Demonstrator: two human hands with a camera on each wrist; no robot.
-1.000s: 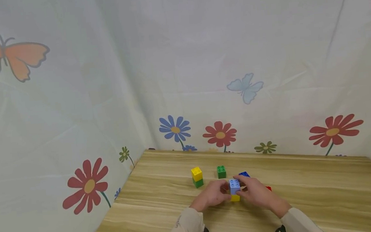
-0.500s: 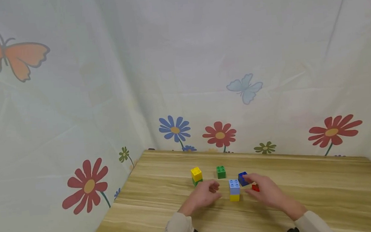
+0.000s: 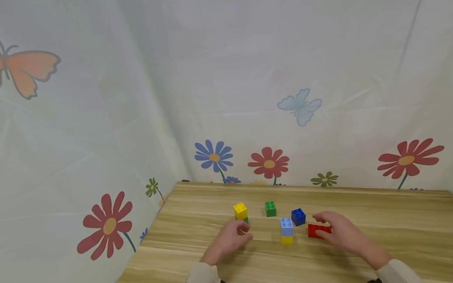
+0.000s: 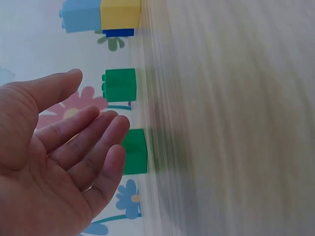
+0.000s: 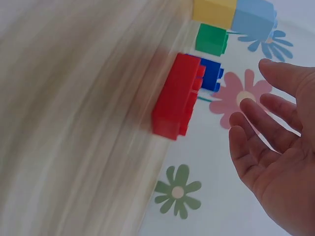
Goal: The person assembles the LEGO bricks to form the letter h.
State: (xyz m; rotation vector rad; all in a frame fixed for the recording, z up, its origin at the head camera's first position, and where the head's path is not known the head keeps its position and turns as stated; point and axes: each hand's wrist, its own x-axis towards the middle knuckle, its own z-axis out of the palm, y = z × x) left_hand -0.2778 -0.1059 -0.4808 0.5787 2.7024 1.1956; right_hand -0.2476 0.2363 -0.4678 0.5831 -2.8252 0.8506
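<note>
A light blue brick (image 3: pixel 286 226) sits on a yellow brick (image 3: pixel 287 240), forming a small stack between the hands. My left hand (image 3: pixel 228 239) is held in front of a second stack, a yellow brick (image 3: pixel 240 210) on a green one (image 4: pixel 136 152) partly hidden by the fingers. It holds nothing, its fingers loosely bent. Over the long red brick (image 3: pixel 318 230) hovers my right hand (image 3: pixel 344 233), also holding nothing; the right wrist view shows a gap between its fingers and the red brick (image 5: pixel 177 96).
A blue brick (image 3: pixel 298 216) lies just behind the light blue and yellow stack. Farther back stands a single green brick (image 3: pixel 270 208). The wooden tabletop (image 3: pixel 199 200) ends at a flower-printed cloth wall (image 3: pixel 221 71).
Both hands have let go of the light blue and yellow stack and moved apart, the left hand leftward, the right hand rightward above the red brick. The stack stays in place.
</note>
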